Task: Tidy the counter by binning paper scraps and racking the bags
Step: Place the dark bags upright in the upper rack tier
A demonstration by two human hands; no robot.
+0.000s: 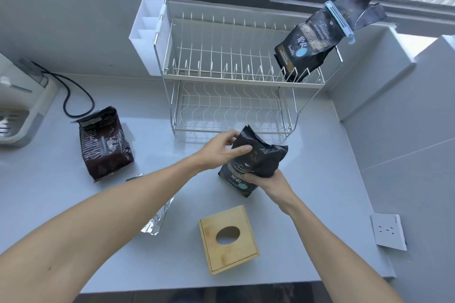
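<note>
Upper rack tier: open across left and centre slots, far right slot blocked by clipped black bag. Lower tier free, entry from front. White caddy hangs off rack's left side. Counter right of centre bare. Lower centre: wooden box. Left: dark bag, foil bag under left forearm, black cable, white appliance at frame edge.

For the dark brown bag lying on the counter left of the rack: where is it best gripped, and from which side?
Probably the flattened, crimped top of the brown bag, which points away toward the black cable. Come from above at that far end: the bag lies on its back, the body is bulky, and the thin top gives fingers something to pinch.
</note>
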